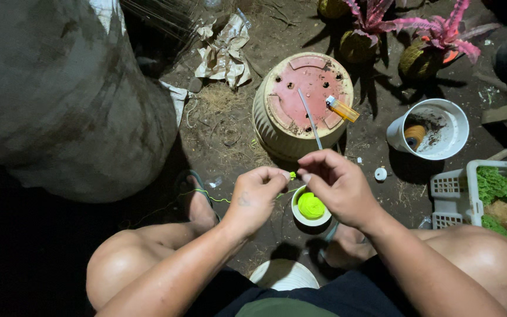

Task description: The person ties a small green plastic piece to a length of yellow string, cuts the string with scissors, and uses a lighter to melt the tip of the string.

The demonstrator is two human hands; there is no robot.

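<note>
**A:** ok so what are we looking at with the hands here?

**B:** We've got both up in front of the knees. The left hand (254,196) is pinched shut, thumb and forefinger tips pressed on a bit of neon green string (292,175). The rest of that string trails off left, across the sandalled foot (198,202) and down toward the dirt floor (230,138).

**A:** and the right?

**B:** The right hand (337,186) is curled too, fingertips pinched together just beside the left ones, nearly touching. We can't really tell if it's on the same string end or something smaller, it's tiny there.

**A:** where's the rest of the string coming from?

**B:** We see a small white cup (310,208) right under the hands, on the ground between the feet, with a green spool (311,206) sitting in it.

**A:** other stuff around?

**B:** Just past the hands there's an upside-down pot (300,105) with a reddish base, and lying on it a yellow lighter (342,109) and a thin grey rod (310,117). To the right, a white bucket (432,129) with soil in it, and a white basket (470,194) holding green moss. Pink-leaved plants (418,26) at the top, big grey sack (60,94) on the left.
</note>
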